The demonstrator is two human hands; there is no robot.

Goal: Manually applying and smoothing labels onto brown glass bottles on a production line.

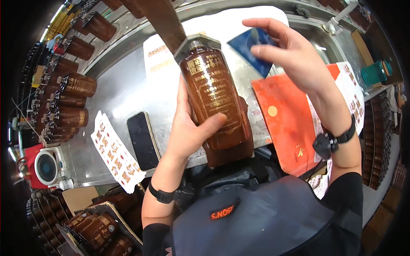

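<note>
An amber-brown glass bottle with gold print lies tilted in front of me, its neck end pointing away. My left hand wraps round its left side, thumb pressed across the lower front. A dark angular support sits around the neck end, and a brown block is under the base. To the upper right of the bottle, my right hand pinches a dark blue, flat, triangular scraper between thumb and fingers. The scraper is held apart from the bottle.
Left of the bottle lie a black phone and a white label sheet. A red folder lies on the right. Brown bottles crowd the left, near a small fan. More fill a crate.
</note>
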